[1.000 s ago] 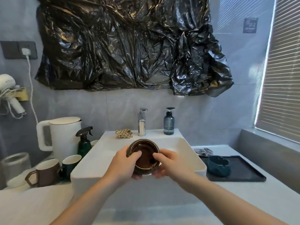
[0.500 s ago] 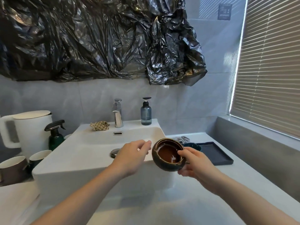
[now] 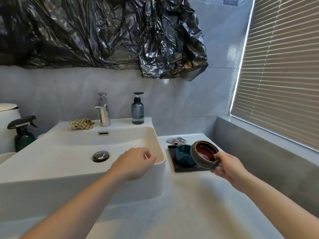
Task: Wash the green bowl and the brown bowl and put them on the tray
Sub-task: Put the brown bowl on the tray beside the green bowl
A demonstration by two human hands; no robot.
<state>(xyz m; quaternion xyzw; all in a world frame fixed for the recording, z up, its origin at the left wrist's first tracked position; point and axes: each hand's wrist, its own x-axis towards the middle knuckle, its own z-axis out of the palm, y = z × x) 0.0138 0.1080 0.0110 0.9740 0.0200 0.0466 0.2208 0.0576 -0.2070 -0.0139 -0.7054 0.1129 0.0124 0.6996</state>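
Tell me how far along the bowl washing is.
Nearly finished. The green bowl already sits on the tray. The right hand holds the brown bowl tilted above the tray, not yet set down. The left hand holds nothing.

Sink (image 3: 82, 152) to my left, tray (image 3: 172, 163) right of it, one bowl (image 3: 183, 155) on the tray, another bowl (image 3: 205, 156) above it, tap (image 3: 103, 111) behind the sink.

Glossy brown bowl (image 3: 205, 156) with a dark speckled rim, teal-green bowl (image 3: 183, 155) on a black tray (image 3: 172, 161), white sink (image 3: 69, 152), beige checked cloth (image 3: 82, 123), smoky blue bottle (image 3: 137, 111).
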